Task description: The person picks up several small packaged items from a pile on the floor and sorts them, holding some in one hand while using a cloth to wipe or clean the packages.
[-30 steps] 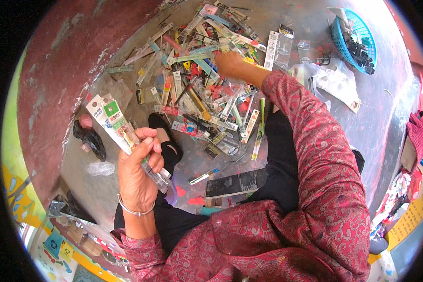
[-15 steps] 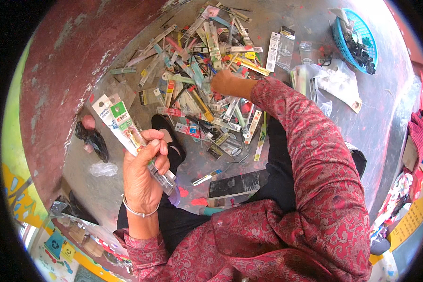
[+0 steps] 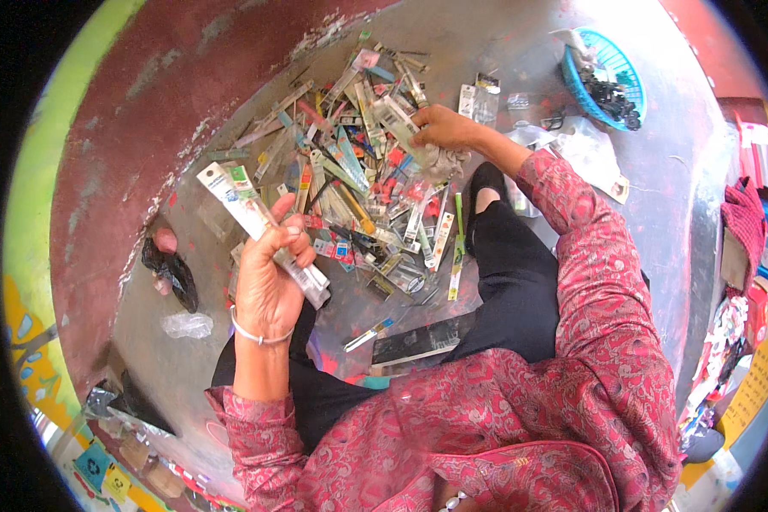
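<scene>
The left hand is closed around a bundle of slim packets, raised left of the pile on the floor. The right hand pinches a pale packet over the pile, near the blue basket.

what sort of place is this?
Probably an informal floor-level workspot, perhaps in a home or small building; hard to be sure. Signs: a bare, stained floor, a red wall with flaking paint, and a pile of slim packets lying directly on that floor.
</scene>
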`<state>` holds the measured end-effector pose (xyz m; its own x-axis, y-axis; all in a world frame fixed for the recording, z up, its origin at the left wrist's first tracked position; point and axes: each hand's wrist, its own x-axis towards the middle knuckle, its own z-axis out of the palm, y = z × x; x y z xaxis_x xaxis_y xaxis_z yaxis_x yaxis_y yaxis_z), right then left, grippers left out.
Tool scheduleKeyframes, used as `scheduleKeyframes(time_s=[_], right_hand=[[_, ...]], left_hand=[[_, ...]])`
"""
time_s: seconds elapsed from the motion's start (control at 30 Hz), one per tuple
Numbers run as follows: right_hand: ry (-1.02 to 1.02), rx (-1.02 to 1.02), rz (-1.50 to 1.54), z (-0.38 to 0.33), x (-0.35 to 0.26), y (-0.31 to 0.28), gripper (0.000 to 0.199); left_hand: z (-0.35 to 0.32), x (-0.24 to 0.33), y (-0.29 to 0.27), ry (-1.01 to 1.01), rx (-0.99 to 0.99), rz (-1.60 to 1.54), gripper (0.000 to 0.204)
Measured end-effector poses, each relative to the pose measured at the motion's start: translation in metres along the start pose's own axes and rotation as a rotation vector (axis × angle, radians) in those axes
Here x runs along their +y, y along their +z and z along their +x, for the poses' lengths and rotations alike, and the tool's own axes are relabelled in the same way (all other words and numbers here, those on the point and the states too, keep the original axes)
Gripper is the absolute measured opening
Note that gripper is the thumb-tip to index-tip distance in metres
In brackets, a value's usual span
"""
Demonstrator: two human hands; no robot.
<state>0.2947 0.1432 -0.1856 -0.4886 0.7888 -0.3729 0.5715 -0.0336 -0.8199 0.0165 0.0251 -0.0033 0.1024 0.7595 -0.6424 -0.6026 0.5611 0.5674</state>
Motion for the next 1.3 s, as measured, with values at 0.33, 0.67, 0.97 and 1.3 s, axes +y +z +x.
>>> scheduleKeyframes(time_s=[0.33, 0.67, 0.97, 1.3], right_hand=[[-0.110, 0.022, 0.618, -0.130, -0.161, -0.025, 0.024], [-0.169, 0.422, 0.470, -0.159, -0.244, 0.021, 0.021], [-0.109, 0.279, 0.889, -0.145, -0.240, 0.031, 0.013], [-0.202, 0.269, 1.016, -0.145, -0.249, 0.012, 0.015]], left_hand=[[-0.012, -0.017, 0.016, 0.000, -0.501, 0.231, 0.044], [-0.046, -0.015, 0.036, 0.218, -0.547, 0.349, 0.033], [-0.041, 0.009, 0.026, 0.147, -0.537, 0.259, 0.029], [-0.027, 0.029, 0.016, 0.064, -0.477, 0.227, 0.018]])
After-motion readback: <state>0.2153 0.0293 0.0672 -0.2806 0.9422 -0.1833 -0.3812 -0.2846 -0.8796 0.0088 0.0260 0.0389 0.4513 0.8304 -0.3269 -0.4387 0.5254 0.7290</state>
